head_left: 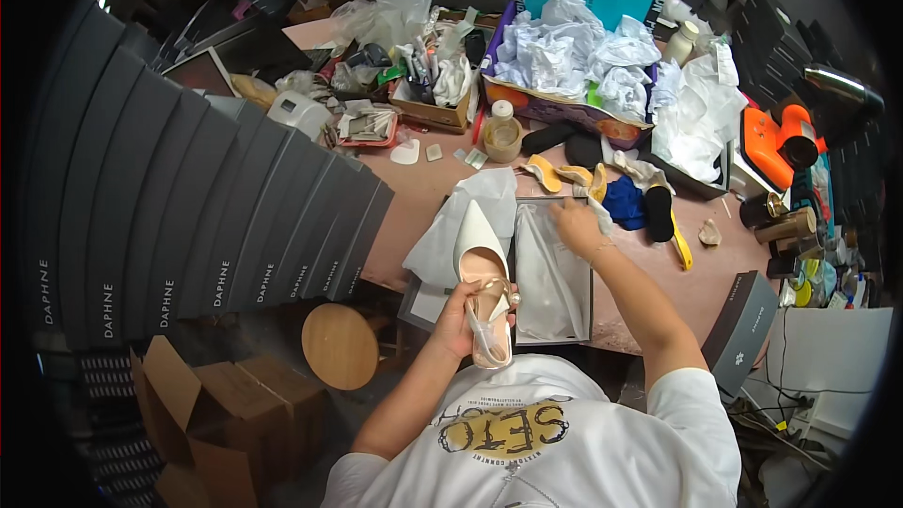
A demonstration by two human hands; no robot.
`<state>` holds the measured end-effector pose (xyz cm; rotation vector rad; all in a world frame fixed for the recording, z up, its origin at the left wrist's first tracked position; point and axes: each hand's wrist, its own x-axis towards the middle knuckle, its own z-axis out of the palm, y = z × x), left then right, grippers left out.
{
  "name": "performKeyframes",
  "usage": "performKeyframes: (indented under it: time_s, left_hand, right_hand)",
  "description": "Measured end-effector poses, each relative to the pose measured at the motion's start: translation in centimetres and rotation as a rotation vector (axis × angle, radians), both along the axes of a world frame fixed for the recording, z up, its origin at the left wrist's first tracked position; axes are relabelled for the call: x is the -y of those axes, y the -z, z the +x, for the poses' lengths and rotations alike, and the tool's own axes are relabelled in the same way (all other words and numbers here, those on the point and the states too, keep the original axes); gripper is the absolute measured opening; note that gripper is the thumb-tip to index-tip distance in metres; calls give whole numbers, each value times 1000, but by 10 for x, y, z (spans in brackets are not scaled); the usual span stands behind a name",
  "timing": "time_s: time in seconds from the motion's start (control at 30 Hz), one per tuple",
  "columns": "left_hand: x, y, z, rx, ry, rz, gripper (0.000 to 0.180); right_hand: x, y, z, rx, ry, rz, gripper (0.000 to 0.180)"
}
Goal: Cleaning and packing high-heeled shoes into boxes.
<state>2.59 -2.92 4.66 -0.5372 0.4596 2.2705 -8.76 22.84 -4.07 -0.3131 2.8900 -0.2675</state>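
Note:
A white pointed slingback shoe (481, 254) is gripped at its heel end by my left hand (456, 320). It has a strap with a pearl-like bead and a clear plastic piece at the heel, and its toe points away from me. Below and beside it an open dark shoebox (591, 306) lies on the table, lined with white tissue paper (546, 282). At the box's far right corner is my right hand (576, 226), fingers curled down; anything in them is hidden. More tissue paper (461, 226) spreads left of the shoe.
Tall stacks of dark shoeboxes (188, 198) stand at left. Behind the work area are a glass jar (502, 136), yellow-and-white pads (543, 173), a blue cloth (624, 202), a black brush (659, 214) and a carton of crumpled paper (564, 105). A round stool (340, 346) stands lower left.

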Motion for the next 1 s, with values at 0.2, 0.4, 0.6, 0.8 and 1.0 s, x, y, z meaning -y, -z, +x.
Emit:
performKeyframes:
  time_s: [0.2, 0.4, 0.6, 0.8, 1.0]
  left_hand:
    - [-1, 2, 2, -78, 46, 71, 68]
    - [-9, -12, 3, 5, 39, 216, 71]
    - [1, 8, 7, -2, 33, 234, 79]
    - [-11, 8, 8, -64, 144, -10, 51]
    - [-22, 4, 13, -78, 204, -106, 42]
  right_hand:
    - [-6, 10, 21, -152, -225, 83, 48]
    - [14, 34, 13, 27, 14, 135, 52]
    - [9, -17, 22, -95, 234, -508, 45]
    - [60, -127, 83, -52, -142, -867, 39]
    - [75, -117, 111, -109, -51, -560, 47]
